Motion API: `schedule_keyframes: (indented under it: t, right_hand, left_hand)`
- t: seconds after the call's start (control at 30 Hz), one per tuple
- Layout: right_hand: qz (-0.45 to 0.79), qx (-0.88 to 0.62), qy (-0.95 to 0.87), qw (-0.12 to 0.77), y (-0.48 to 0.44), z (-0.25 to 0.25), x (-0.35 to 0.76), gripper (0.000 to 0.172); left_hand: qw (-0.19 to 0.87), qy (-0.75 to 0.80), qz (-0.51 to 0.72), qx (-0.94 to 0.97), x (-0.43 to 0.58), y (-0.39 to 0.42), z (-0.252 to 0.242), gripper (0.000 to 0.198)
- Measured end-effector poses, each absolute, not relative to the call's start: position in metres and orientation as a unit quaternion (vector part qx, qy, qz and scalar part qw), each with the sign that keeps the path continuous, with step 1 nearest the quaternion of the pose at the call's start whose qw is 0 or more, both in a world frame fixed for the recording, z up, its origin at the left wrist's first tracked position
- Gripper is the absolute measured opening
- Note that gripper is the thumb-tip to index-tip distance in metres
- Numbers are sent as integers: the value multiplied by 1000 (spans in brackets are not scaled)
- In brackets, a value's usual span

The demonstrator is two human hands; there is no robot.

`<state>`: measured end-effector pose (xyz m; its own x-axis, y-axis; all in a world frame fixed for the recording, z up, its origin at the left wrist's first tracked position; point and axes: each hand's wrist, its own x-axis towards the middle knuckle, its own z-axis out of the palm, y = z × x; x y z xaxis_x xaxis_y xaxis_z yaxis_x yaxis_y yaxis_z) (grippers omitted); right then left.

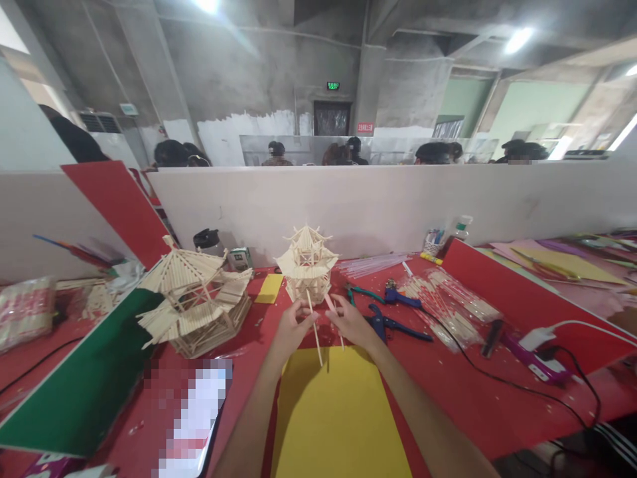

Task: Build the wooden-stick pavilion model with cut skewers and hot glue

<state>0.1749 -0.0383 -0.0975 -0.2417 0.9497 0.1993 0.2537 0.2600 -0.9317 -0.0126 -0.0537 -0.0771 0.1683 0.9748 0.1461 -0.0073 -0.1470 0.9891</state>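
Observation:
My left hand (pixel 293 324) is closed, its thumb and fingers pinching a thin pale wooden stick (pixel 317 342) that slants down toward me. In my right hand (pixel 351 323), also closed, is a second thin stick (pixel 329 303) with a pinkish look at its upper end. Both hands are just in front of a small tiered pagoda model (pixel 307 265) built of wooden sticks, which stands upright on the red table. Below the hands lies a yellow sheet (pixel 338 418). Whether the fingers touch the model, I cannot tell.
A larger stick pavilion (pixel 194 305) stands left, near a green board (pixel 84 378) and a phone (pixel 196 418). Right are pliers (pixel 361 292), a blue-handled cutter (pixel 398 326), a glue gun (pixel 402 295), bagged sticks (pixel 448 305) and a power strip (pixel 537 362) with cables. A white partition (pixel 378 206) rises behind.

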Motion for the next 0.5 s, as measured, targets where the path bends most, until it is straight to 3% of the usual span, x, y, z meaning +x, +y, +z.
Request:
schedule_keyframes:
  t: [0.07,0.2,0.4,0.5]
  right_hand:
    - [312,-455,-726,410,-40,-101,174,50]
    - [219,-474,-776,355,-39,-103,176,40]
    - [168,-511,-767,350,-31,-88,209,49]
    - [138,-558,-735,358,-21,-82,237,35]
  left_hand:
    - [518,415,486,569,-11,-54,-79,51]
    - [530,420,455,580,-8,-54,-85,71]
    - [529,419,434,598,-7,-54,-89,74]
    - [525,421,425,605,-6,-57,-88,68]
